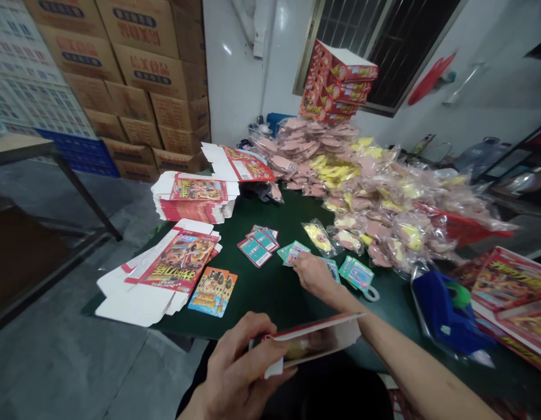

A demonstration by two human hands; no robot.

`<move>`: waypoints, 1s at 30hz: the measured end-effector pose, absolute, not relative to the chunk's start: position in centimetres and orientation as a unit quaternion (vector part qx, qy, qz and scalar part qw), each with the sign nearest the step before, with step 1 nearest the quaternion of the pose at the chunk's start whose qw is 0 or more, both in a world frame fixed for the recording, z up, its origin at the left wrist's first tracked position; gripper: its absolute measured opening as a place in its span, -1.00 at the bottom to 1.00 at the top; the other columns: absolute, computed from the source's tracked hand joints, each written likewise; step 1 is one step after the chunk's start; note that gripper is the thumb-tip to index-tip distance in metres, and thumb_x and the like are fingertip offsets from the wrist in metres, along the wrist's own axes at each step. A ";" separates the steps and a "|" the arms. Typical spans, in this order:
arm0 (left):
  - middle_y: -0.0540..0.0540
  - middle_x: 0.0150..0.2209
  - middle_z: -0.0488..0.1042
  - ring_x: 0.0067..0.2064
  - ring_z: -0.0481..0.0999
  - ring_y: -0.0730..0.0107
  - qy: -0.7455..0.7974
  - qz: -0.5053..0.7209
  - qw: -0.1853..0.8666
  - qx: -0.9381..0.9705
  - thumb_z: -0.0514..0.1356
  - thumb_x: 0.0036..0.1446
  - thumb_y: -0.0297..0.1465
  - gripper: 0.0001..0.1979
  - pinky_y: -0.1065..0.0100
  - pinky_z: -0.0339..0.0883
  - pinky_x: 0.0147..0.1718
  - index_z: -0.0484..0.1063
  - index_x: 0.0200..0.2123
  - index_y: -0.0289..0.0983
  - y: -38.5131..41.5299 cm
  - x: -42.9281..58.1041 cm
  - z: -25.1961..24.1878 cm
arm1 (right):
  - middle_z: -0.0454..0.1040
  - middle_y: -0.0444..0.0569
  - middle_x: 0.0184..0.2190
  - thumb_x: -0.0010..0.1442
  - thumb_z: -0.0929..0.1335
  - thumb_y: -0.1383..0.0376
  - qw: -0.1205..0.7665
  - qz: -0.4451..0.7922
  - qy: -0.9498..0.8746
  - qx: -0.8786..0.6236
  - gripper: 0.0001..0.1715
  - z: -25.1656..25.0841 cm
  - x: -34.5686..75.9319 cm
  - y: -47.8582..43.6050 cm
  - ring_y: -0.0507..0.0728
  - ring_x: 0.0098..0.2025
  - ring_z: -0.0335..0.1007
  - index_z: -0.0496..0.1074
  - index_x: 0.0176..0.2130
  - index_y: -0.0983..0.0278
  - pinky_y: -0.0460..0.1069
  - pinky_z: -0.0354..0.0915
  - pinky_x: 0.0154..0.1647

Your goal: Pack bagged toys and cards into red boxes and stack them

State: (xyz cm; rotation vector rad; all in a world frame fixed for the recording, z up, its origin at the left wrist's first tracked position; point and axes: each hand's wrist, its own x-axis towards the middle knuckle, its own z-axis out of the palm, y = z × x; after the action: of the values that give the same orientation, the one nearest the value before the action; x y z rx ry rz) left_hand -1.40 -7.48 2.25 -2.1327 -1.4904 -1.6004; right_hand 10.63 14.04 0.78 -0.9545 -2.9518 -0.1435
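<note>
My left hand (pixel 239 364) is closed round a small red and white carton (pixel 311 341), held open near the table's front edge, with something yellow inside. My right hand (pixel 314 274) reaches forward over the green table (pixel 274 291) and its fingers pinch a small teal card (pixel 293 252). More teal and red cards (pixel 258 245) lie in a small pile just left of it. Another teal packet (pixel 358 274) lies right of that hand.
Flat unfolded cartons (pixel 174 265) lie in stacks at the left, more (pixel 195 198) behind them. A big heap of bagged pink and yellow toys (pixel 362 175) fills the back right. A blue tape dispenser (pixel 445 309) sits at right. Brown boxes (pixel 134 76) are stacked beyond.
</note>
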 end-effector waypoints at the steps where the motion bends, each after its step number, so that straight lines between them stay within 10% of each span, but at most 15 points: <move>1: -0.15 -0.27 0.40 -0.31 0.48 0.40 -0.491 -0.521 0.042 -0.697 0.18 0.13 -0.44 -0.83 0.41 0.46 -0.40 0.38 -0.18 -0.32 -7.4 -1.4 2.3 | 0.46 0.06 -0.37 0.21 0.22 0.44 0.021 -0.047 -0.950 -0.307 -0.76 0.6 10.6 14.1 0.12 -0.29 0.36 0.47 -0.26 0.34 -0.05 0.17 -0.31; 11: -0.15 -0.29 0.39 -0.35 0.46 0.37 -0.482 -0.533 0.044 -0.694 0.14 0.16 -0.41 -0.82 0.37 0.46 -0.45 0.33 -0.15 -0.27 -6.8 -1.4 2.4 | 0.37 0.05 -0.29 0.32 0.09 0.40 0.153 -0.131 -0.941 -0.273 -0.57 3.5 10.2 14.9 0.13 -0.26 0.26 0.32 0.07 0.27 -0.03 0.11 -0.32; 19: -0.17 -0.26 0.36 -0.30 0.45 0.35 -0.476 -0.548 0.035 -0.687 0.15 0.16 -0.42 -0.78 0.36 0.46 -0.41 0.28 -0.10 -0.29 -6.8 -1.2 2.6 | 0.34 0.10 0.00 0.21 0.21 0.45 0.055 -0.170 -0.983 0.041 -0.61 3.8 3.9 16.7 0.21 -0.02 0.15 0.33 0.03 0.35 0.09 0.08 -0.07; 30: -0.15 -0.25 0.41 -0.24 0.51 0.35 -0.490 -0.506 0.032 -0.709 0.14 0.17 -0.38 -0.79 0.35 0.48 -0.30 0.28 -0.11 -0.23 -7.3 -1.7 1.6 | 0.41 0.09 -0.25 0.21 0.19 0.48 0.055 -0.138 -0.989 0.007 -0.76 -0.3 2.6 17.0 0.17 -0.20 0.20 0.42 -0.26 0.39 0.04 0.14 -0.25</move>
State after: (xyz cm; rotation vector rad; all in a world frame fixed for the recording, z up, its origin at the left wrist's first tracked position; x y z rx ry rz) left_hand -1.65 -7.30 1.57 -2.1823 -1.5105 -1.5597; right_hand 2.62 16.96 -0.32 0.0223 -3.0021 -0.4203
